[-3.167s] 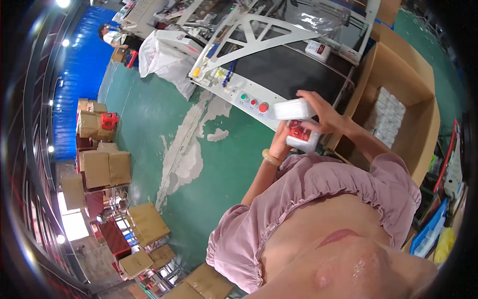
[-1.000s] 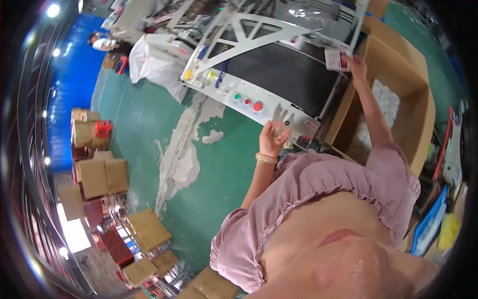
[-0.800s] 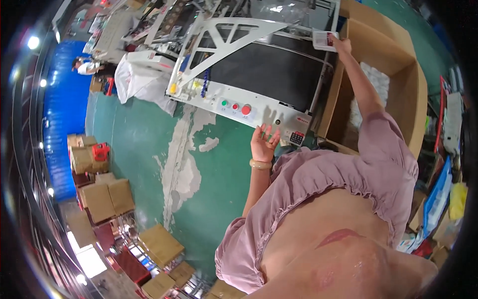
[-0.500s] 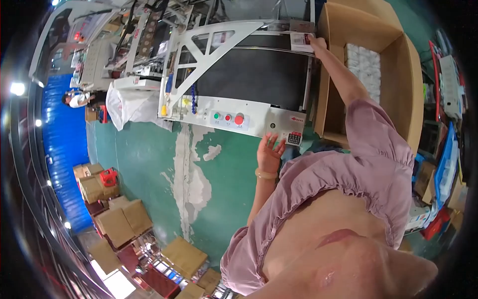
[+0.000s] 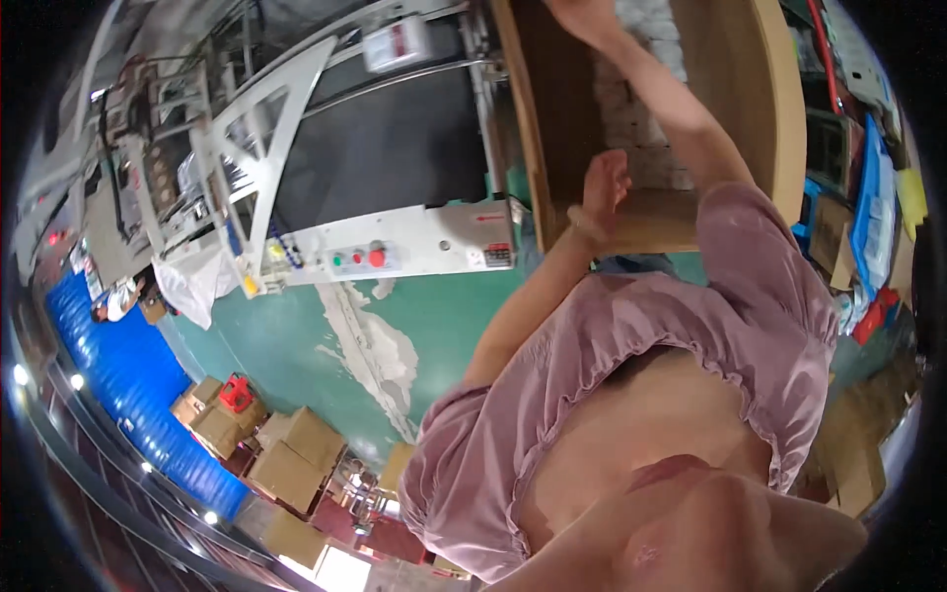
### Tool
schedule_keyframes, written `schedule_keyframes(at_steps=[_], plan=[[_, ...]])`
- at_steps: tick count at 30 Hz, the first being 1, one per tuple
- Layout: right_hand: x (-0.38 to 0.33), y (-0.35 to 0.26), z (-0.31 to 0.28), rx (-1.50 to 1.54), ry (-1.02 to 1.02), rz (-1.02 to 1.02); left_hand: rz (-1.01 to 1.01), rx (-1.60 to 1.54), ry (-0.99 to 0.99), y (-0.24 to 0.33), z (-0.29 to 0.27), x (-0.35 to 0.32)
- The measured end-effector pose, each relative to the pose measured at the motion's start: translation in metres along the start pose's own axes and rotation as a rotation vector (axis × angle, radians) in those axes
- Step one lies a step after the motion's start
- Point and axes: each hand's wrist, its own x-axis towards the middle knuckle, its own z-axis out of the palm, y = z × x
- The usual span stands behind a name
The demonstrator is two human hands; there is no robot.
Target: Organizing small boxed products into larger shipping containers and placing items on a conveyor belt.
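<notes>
Your left hand (image 5: 604, 187) is hovering open, fingers spread, at the near wall of the large cardboard box (image 5: 760, 128), gripping nothing. Your right hand (image 5: 582, 14) is reaching into the box at its far end; whether it is open or closed cannot be told. White packets (image 5: 651, 118) are lying inside the box, beside the conveyor belt (image 5: 385, 148).

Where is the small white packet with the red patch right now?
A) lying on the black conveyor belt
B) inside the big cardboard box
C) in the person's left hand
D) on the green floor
A: the white packet lies on the black conveyor belt, far from the left hand, which hangs empty by the cardboard box.
</notes>
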Motion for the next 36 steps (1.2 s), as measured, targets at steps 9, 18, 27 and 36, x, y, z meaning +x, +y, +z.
schedule_keyframes(at_steps=[9,18,27,36], plan=[[-0.149,0.216,-0.239,-1.166,-0.299,0.167,-0.295,1.708,-0.191,-0.086,0.073,0.193],[-0.156,0.254,-0.158,-1.205,-0.005,0.652,-0.587,1.089,0.020,-0.114,0.031,0.222],[-0.152,0.247,-0.159,-1.212,-0.127,0.706,0.299,2.172,-0.321,-0.192,-0.043,0.265],[-0.092,0.062,-0.206,-0.675,0.073,0.360,2.584,3.101,1.251,-0.157,-0.009,0.214]])
